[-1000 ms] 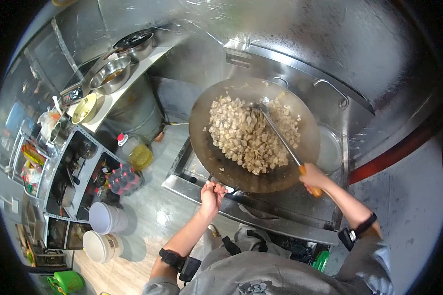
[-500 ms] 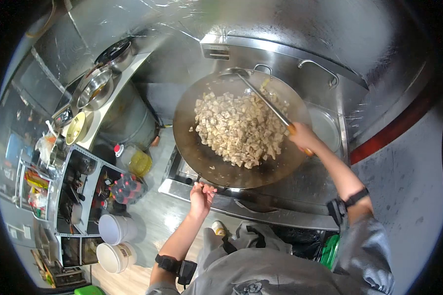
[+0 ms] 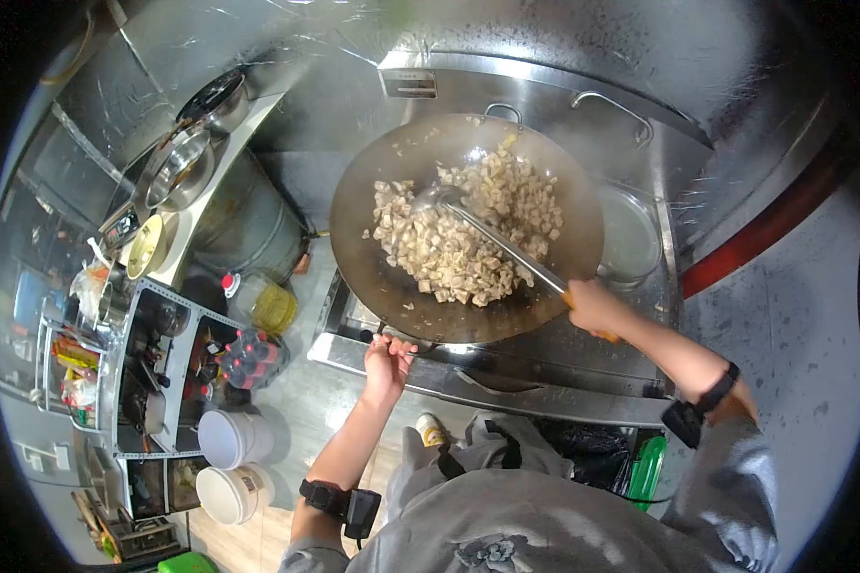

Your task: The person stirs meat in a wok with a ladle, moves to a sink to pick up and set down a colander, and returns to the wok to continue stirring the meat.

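Observation:
A large wok [image 3: 354, 258] sits on the stove, holding a heap of small pale diced pieces of food [image 3: 468, 272] with a few yellowish bits. My right hand [image 3: 597, 310], on the wok's right side, is closed around the orange-brown handle of a ladle [image 3: 511, 250]. The ladle's round metal head rests among the pieces near the middle of the heap. At the wok's near left edge, my left hand [image 3: 387, 366] is closed with curled fingers on the wok's near handle, which is mostly hidden by the fingers.
Behind the stove are a tap [image 3: 616, 100] and a metal splashback. A round basin [image 3: 631, 239] lies right of the wok. On the left stand a shelf rack [image 3: 177, 368], an oil jug [image 3: 268, 306], white buckets [image 3: 229, 492] and a counter with metal bowls [image 3: 182, 172].
The ladle's head has come from the wok's far rim down into the food, pulling pieces towards me. The wok has shifted slightly away, and my left hand stays at its near edge.

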### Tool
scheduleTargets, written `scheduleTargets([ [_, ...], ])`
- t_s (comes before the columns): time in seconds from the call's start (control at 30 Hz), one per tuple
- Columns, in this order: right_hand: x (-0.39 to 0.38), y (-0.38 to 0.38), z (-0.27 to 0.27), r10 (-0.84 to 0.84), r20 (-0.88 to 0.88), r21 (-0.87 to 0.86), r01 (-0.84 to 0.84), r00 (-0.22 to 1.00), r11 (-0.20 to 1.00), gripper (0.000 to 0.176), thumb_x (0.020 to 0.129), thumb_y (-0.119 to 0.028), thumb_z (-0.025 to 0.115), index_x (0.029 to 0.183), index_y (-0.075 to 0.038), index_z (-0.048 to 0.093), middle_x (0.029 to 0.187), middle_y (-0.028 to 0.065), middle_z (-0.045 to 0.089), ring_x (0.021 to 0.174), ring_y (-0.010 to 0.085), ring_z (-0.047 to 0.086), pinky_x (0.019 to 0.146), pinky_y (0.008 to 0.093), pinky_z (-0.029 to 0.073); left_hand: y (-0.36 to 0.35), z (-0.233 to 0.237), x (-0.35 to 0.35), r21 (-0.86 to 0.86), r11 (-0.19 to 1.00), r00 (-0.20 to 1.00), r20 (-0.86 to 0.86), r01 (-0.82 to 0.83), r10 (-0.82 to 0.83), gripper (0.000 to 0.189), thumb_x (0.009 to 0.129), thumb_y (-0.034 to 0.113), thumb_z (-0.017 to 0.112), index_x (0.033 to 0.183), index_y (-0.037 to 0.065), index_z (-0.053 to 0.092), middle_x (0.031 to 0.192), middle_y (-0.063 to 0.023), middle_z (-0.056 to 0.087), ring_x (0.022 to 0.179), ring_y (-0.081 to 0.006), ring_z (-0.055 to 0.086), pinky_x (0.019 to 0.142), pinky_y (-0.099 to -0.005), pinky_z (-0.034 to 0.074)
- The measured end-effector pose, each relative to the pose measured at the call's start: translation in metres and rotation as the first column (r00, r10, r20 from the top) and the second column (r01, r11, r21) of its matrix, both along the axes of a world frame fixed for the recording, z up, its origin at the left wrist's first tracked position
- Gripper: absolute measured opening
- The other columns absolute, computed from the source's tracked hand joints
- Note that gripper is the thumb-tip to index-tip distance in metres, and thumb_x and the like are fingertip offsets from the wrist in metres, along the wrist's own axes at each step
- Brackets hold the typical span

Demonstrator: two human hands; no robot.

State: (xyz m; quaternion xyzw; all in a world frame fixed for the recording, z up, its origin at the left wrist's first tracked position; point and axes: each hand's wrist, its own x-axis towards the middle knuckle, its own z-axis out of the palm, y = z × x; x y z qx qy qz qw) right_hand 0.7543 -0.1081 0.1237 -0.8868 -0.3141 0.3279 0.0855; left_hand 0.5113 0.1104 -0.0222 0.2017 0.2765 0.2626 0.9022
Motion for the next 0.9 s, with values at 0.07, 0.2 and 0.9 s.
scheduleTargets([
  [0.07, -0.003, -0.036, 0.007, 0.076, 0.158, 0.104, -0.094, 0.984, 0.990, 0.021, 0.069, -0.003, 0.050, 0.088, 0.007, 0.048, 0.070, 0.0222, 0.057, 0.066, 0.0354, 0.059, 0.056, 0.0413, 0.046, 0.000, 0.000, 0.000, 0.003, 1.000, 1.000, 0.002, 0.005, -0.005, 0.029, 0.093, 0.031, 0.027, 0.077, 0.010, 0.040, 0.058, 0.0007, 0.034, 0.059, -0.0166, 0.042, 0.065, -0.0322, 0.044],
  [0.2, -0.001, -0.081, 0.056, 0.071, 0.250, 0.051, -0.087, 0.966, 0.995, 0.020, 0.067, -0.007, 0.055, 0.085, 0.001, 0.052, 0.074, 0.0214, 0.057, 0.075, 0.0355, 0.058, 0.063, 0.0412, 0.044, -0.001, 0.004, 0.000, 0.010, 1.000, 1.000, -0.031, 0.000, 0.000, 0.029, 0.093, 0.031, 0.027, 0.077, 0.010, 0.040, 0.057, 0.0008, 0.035, 0.058, -0.0166, 0.043, 0.063, -0.0323, 0.044],
  [0.9, 0.027, 0.028, -0.047, 0.209, 0.206, 0.065, -0.227, 0.956, 0.972, 0.018, 0.070, 0.000, 0.049, 0.087, 0.004, 0.047, 0.066, 0.0202, 0.055, 0.054, 0.0307, 0.057, 0.049, 0.0414, 0.045, -0.002, 0.006, 0.000, 0.007, 1.000, 0.998, -0.057, 0.008, -0.008, 0.031, 0.093, 0.032, 0.027, 0.073, 0.011, 0.038, 0.058, 0.0011, 0.034, 0.057, -0.0153, 0.042, 0.062, -0.0311, 0.043],
])
